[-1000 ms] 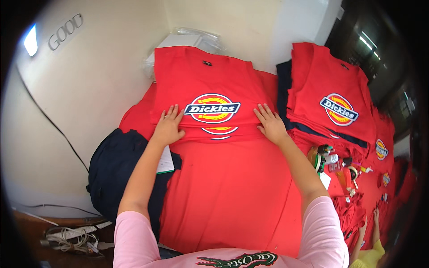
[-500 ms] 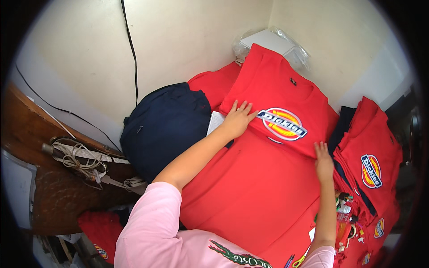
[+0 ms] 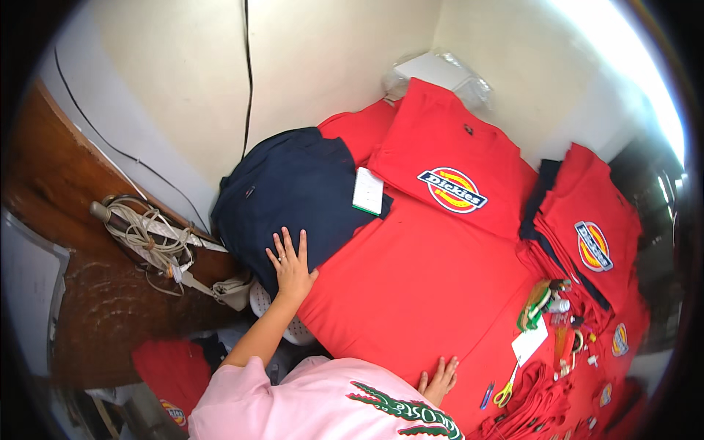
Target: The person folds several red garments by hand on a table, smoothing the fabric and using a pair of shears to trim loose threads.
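Note:
A red T-shirt (image 3: 400, 282) lies spread across the middle, its upper part showing a printed oval emblem (image 3: 452, 190) at the far end. My left hand (image 3: 292, 273) is open, fingers spread, over the navy garments (image 3: 293, 191) beside the left edge of the red cloth. Close to my body, my right hand (image 3: 440, 379) rests open on the near part of the red cloth, holding nothing. Right of that hand lie a blue pen (image 3: 488, 396) and yellow-handled scissors (image 3: 503, 397). A small notepad (image 3: 368, 191) sits between the navy garments and the red shirt.
Folded red shirts (image 3: 598, 220) are stacked at the right. Small bottles and tools (image 3: 559, 305) stand near a white paper (image 3: 529, 342). Coiled cord (image 3: 147, 233) rests on the brown wooden surface (image 3: 110, 315) at left. A plastic-wrapped packet (image 3: 440, 73) lies against the back wall.
Both hands have left the upper part of the red shirt and come back toward my body, the left one moving over to the navy garments. The emblem now shows whole, and the notepad is uncovered.

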The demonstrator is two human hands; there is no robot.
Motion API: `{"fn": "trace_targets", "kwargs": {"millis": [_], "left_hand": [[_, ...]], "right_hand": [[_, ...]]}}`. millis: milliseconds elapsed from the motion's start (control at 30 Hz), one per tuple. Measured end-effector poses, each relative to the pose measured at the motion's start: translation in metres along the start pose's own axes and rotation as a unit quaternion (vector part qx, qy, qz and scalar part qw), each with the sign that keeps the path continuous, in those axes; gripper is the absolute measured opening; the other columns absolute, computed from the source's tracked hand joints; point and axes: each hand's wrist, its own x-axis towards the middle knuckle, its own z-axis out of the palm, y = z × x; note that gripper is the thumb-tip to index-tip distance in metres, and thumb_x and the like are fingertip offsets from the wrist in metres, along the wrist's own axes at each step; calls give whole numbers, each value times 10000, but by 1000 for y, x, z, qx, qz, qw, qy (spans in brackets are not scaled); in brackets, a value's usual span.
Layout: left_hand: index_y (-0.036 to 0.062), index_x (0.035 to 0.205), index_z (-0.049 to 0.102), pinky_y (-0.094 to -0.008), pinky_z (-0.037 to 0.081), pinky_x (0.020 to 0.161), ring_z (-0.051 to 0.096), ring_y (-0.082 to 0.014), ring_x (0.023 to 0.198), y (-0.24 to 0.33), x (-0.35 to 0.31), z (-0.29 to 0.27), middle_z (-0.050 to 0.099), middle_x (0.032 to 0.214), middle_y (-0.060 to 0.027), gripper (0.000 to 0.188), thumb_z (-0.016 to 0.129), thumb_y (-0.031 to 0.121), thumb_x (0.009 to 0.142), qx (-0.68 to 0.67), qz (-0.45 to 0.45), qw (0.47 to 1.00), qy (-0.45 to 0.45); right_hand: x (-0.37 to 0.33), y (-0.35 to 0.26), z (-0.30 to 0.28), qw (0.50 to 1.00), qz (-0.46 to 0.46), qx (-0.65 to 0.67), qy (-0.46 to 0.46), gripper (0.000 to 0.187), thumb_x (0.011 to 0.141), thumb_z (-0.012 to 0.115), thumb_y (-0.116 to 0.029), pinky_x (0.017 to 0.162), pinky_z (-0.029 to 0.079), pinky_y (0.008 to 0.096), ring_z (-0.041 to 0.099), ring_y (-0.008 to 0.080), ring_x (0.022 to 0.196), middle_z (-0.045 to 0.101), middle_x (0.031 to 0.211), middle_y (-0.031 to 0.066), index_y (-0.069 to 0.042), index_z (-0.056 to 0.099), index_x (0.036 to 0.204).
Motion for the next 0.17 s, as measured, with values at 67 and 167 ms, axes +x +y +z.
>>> {"fn": "trace_targets", "kwargs": {"millis": [67,167], "left_hand": [[176,1708,177,-759,199,1210,122,-522,1600,-3,12,15,39,1746,-294,1204,912,291,762,1,-1,1000,-5],[215,1715,156,-756,209,1214,157,-444,1619,-68,59,46,76,1769,-213,1252,916,239,721,-144,13,987,-75]], "right_hand": [[-8,-4,-3,1000,-25,-12,-13,702,973,692,-250,1249,200,603,236,436,1599,219,1733,262,-61,423,1594],[-4,4,-4,998,-66,-13,-8,722,954,717,-277,1258,188,596,232,432,1601,236,1743,214,-77,437,1589]]}}
